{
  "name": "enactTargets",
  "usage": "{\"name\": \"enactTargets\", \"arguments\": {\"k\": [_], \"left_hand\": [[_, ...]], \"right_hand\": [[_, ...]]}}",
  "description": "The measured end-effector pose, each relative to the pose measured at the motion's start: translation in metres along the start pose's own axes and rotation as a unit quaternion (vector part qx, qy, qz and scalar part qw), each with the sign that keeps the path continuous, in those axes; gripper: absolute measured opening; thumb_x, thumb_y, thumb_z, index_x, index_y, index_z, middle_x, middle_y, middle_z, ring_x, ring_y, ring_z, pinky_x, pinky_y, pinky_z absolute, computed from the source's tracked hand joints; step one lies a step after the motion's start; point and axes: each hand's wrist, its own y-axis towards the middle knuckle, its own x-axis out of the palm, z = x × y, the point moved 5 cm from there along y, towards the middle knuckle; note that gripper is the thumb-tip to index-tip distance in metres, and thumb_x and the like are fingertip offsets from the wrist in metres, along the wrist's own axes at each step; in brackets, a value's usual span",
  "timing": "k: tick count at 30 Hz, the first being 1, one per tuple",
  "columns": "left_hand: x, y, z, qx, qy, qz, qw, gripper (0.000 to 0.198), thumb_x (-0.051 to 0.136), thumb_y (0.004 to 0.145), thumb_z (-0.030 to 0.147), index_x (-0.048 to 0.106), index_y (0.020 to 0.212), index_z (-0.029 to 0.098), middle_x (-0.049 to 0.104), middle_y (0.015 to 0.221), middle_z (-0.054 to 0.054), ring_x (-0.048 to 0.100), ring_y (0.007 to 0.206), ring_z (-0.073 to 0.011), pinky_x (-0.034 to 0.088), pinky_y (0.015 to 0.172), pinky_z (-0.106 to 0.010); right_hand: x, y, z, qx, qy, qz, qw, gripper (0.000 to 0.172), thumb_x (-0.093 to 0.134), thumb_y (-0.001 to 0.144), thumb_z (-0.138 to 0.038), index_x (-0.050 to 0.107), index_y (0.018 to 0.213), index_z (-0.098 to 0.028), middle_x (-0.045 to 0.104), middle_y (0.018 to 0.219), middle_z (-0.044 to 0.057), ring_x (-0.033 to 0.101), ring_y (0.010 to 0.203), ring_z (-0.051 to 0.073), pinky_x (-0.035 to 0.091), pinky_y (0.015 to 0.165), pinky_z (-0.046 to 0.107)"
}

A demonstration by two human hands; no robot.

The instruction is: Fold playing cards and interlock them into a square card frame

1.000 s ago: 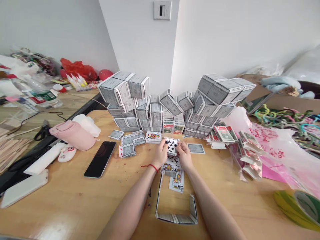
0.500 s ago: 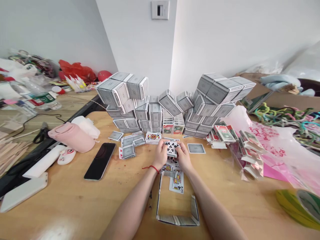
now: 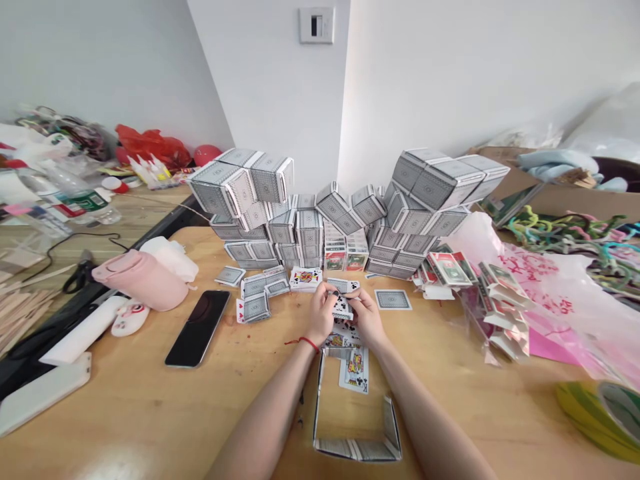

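Note:
Between my two hands is a playing card point(image 3: 342, 307) with black club pips, its far edge bent. My left hand point(image 3: 321, 313) is closed on its left side, and my right hand point(image 3: 366, 319) grips its right side. Beneath them lie face-up cards, partly hidden, with a king of clubs point(image 3: 355, 371) nearer me. A low frame of folded cards point(image 3: 357, 450) stands on the table in front of me. Just beyond my hands is a face-up card stack point(image 3: 306, 277), and a face-down card point(image 3: 393, 299) lies to the right.
Blocks of folded cards are stacked at the left point(image 3: 240, 187) and right point(image 3: 425, 193) towards the wall. A phone point(image 3: 198, 328) and pink bottle point(image 3: 143, 279) lie left. Card boxes point(image 3: 450, 268), a plastic bag point(image 3: 535, 273) and yellow tape point(image 3: 595, 413) are on the right.
The card between my hands has tipped and its far edge is now bent over under my fingers. My hands stay in nearly the same place; the view has shifted slightly.

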Motion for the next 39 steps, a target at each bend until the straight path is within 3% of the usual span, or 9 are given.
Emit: {"name": "enactTargets", "arguments": {"k": [4, 8, 13, 17, 21, 24, 28, 34, 39], "left_hand": [[0.000, 0.004, -0.003, -0.001, 0.008, 0.021, 1.000, 0.013, 0.052, 0.072, 0.026, 0.052, 0.082, 0.017, 0.052, 0.068, 0.002, 0.048, 0.062, -0.0102, 0.038, 0.057, -0.021], [-0.001, 0.007, -0.006, -0.028, -0.018, 0.030, 0.999, 0.022, 0.053, 0.072, 0.026, 0.053, 0.092, 0.016, 0.057, 0.075, -0.002, 0.053, 0.064, -0.0114, 0.041, 0.056, -0.021], [-0.006, 0.004, 0.000, 0.004, 0.030, 0.036, 0.999, 0.022, 0.055, 0.071, 0.022, 0.054, 0.092, 0.017, 0.060, 0.082, -0.003, 0.056, 0.073, -0.0133, 0.043, 0.065, -0.024], [-0.007, 0.001, 0.005, 0.026, 0.052, 0.035, 0.998, 0.019, 0.054, 0.072, 0.022, 0.055, 0.090, 0.017, 0.060, 0.083, -0.003, 0.056, 0.076, -0.0143, 0.043, 0.068, -0.025], [-0.009, -0.001, 0.006, 0.032, 0.060, 0.032, 0.997, 0.023, 0.053, 0.072, 0.020, 0.054, 0.096, 0.018, 0.060, 0.084, -0.002, 0.055, 0.075, -0.0136, 0.042, 0.068, -0.025], [-0.007, -0.001, 0.005, 0.029, 0.050, 0.011, 0.998, 0.026, 0.050, 0.075, 0.020, 0.052, 0.100, 0.018, 0.060, 0.083, -0.002, 0.055, 0.072, -0.0130, 0.042, 0.068, -0.025], [-0.002, 0.000, 0.004, 0.034, 0.040, -0.005, 0.999, 0.026, 0.049, 0.077, 0.022, 0.051, 0.103, 0.018, 0.059, 0.097, -0.005, 0.055, 0.088, -0.0156, 0.041, 0.078, -0.027], [-0.002, 0.003, -0.004, 0.002, 0.062, 0.032, 0.998, 0.016, 0.055, 0.072, 0.025, 0.055, 0.086, 0.016, 0.059, 0.085, -0.003, 0.054, 0.082, -0.0153, 0.040, 0.076, -0.027], [-0.002, 0.003, -0.004, 0.000, 0.085, 0.023, 0.996, 0.011, 0.053, 0.073, 0.026, 0.054, 0.075, 0.015, 0.057, 0.074, -0.001, 0.053, 0.073, -0.0140, 0.039, 0.069, -0.025]], "right_hand": [[-0.007, 0.000, -0.002, -0.032, 0.013, 0.011, 0.999, 0.014, 0.060, 0.065, -0.033, 0.054, 0.071, -0.022, 0.049, 0.054, -0.005, 0.042, 0.042, 0.010, 0.035, 0.037, 0.021], [-0.003, -0.001, -0.001, -0.008, 0.062, -0.037, 0.997, 0.022, 0.062, 0.064, -0.039, 0.056, 0.078, -0.022, 0.059, 0.069, 0.000, 0.054, 0.055, 0.015, 0.041, 0.042, 0.025], [-0.005, 0.002, 0.001, 0.018, 0.043, 0.009, 0.999, 0.031, 0.063, 0.065, -0.049, 0.057, 0.072, -0.019, 0.054, 0.054, -0.002, 0.047, 0.044, 0.011, 0.038, 0.040, 0.022], [-0.002, 0.003, -0.001, 0.047, 0.048, -0.042, 0.997, 0.033, 0.070, 0.060, -0.044, 0.060, 0.077, -0.018, 0.058, 0.060, -0.001, 0.048, 0.046, 0.010, 0.039, 0.042, 0.022], [0.000, 0.003, -0.003, 0.072, 0.075, -0.086, 0.991, 0.030, 0.074, 0.056, -0.039, 0.059, 0.069, -0.017, 0.058, 0.060, 0.000, 0.052, 0.049, 0.010, 0.043, 0.048, 0.023], [-0.002, 0.005, -0.003, 0.064, 0.080, -0.078, 0.992, 0.029, 0.075, 0.056, -0.037, 0.057, 0.068, -0.017, 0.058, 0.059, -0.001, 0.053, 0.050, 0.011, 0.043, 0.048, 0.024], [-0.006, 0.009, 0.001, 0.035, 0.061, -0.054, 0.996, 0.030, 0.073, 0.058, -0.038, 0.055, 0.070, -0.018, 0.057, 0.055, -0.002, 0.051, 0.046, 0.010, 0.042, 0.046, 0.023], [-0.009, 0.011, 0.007, -0.004, 0.024, -0.032, 0.999, 0.028, 0.072, 0.061, -0.038, 0.056, 0.073, -0.018, 0.056, 0.053, -0.003, 0.051, 0.048, 0.010, 0.042, 0.049, 0.023], [-0.009, 0.010, 0.006, 0.003, 0.001, -0.040, 0.999, 0.029, 0.071, 0.061, -0.039, 0.057, 0.073, -0.017, 0.057, 0.055, -0.003, 0.051, 0.049, 0.010, 0.042, 0.049, 0.022]]}}
